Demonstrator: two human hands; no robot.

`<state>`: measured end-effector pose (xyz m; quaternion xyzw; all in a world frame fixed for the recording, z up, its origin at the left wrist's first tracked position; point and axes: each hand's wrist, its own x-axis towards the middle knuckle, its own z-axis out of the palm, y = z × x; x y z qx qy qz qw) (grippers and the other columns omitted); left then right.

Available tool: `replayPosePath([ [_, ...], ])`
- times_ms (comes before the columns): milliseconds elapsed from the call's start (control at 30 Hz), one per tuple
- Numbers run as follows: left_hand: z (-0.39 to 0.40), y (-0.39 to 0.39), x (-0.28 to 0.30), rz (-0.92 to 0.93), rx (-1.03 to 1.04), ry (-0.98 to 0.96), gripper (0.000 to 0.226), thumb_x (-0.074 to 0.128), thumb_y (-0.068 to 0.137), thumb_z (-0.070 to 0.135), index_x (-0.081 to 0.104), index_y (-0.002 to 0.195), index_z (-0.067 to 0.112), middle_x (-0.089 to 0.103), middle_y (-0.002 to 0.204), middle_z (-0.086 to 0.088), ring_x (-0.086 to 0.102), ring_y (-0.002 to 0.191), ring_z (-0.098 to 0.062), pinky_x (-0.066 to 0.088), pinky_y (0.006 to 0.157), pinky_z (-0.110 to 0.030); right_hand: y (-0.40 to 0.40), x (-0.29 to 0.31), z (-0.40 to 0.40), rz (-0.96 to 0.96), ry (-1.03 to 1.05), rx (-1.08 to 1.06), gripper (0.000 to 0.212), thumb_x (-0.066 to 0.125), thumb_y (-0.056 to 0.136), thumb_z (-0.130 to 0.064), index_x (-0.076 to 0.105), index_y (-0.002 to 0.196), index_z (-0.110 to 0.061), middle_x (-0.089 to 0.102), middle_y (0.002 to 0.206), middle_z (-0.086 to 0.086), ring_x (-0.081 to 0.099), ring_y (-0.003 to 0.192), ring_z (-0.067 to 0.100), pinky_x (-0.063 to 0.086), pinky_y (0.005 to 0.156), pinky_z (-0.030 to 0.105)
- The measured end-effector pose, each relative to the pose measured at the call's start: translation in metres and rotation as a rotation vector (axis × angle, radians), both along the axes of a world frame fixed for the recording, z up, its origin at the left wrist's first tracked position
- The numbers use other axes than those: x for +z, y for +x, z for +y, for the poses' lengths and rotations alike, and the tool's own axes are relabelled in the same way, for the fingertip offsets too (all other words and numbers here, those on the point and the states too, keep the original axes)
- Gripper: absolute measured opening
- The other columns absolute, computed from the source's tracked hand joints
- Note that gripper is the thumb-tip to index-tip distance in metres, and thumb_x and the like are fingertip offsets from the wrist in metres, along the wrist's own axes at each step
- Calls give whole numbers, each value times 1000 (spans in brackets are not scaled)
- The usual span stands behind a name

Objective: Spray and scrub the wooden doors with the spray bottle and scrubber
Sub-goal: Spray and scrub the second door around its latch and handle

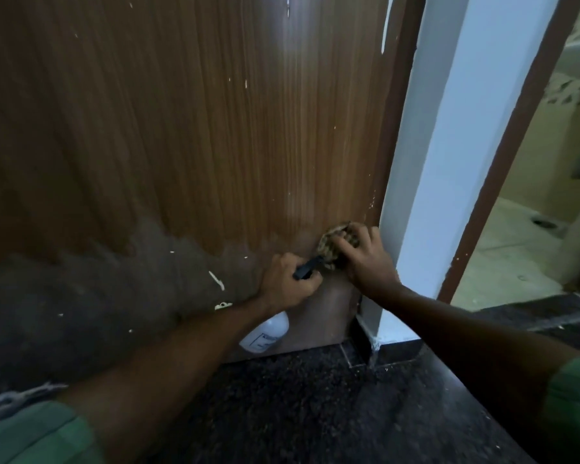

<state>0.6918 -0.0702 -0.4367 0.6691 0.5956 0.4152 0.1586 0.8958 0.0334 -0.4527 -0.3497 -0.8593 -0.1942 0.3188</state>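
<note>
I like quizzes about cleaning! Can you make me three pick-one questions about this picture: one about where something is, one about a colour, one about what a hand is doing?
1. Where is the knobbly brown scrubber?
A. on the dark speckled floor
B. against the brown wooden door, low, near its right edge
C. on the white wall

2. What colour is the spray bottle's body?
A. white
B. red
C. yellow

3. What is the left hand doing?
A. hanging free
B. lying flat on the floor
C. gripping the bottle's black sprayer head

Answers: 1 B, the right hand presses it there; 2 A, white shows below the wrist; 3 C, fingers curl round it.
</note>
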Motion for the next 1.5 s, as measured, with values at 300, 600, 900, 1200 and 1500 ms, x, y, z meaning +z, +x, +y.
replayPosePath([
  [300, -21, -3, -60, 68, 262, -191, 59, 79, 86, 46, 44, 51, 13, 43, 46, 3, 53, 48, -20, 35, 54, -32, -1, -18, -2, 151, -107, -80, 62, 72, 77, -14, 55, 136, -15, 43, 133, 14, 47, 121, 38, 59, 72, 44],
  [600, -4, -7, -64, 116, 157, -80, 54, 66, 85, 55, 43, 58, 14, 44, 50, -1, 50, 48, -24, 36, 51, -37, 13, -66, 24, -328, 241, 207, 60, 75, 74, -13, 55, 130, -18, 56, 123, 20, 50, 96, 34, 45, 74, 42],
  [900, -2, -10, -61, -10, 166, 119, 43, 66, 89, 44, 47, 60, 20, 48, 49, 5, 47, 43, -10, 31, 49, -32, -40, 0, 15, 284, 242, 60, 54, 60, 90, -44, 59, 133, -12, 49, 134, 21, 42, 108, 34, 35, 86, 41],
  [1200, -27, -38, -39, 25, 179, 187, 41, 68, 91, 31, 50, 61, 12, 50, 50, -2, 49, 45, -23, 29, 46, -31, -32, -58, 19, -685, 447, 278, 56, 77, 80, -37, 59, 131, -22, 59, 134, 12, 55, 104, 29, 46, 85, 41],
  [1500, -60, -85, -25, 20, 274, 157, 39, 64, 89, 36, 52, 61, 11, 54, 52, -8, 55, 48, -28, 37, 47, -38, -78, -63, 3, -568, 589, 337, 47, 40, 109, -16, 42, 154, -1, 20, 168, 22, 19, 157, 37, 17, 129, 47],
])
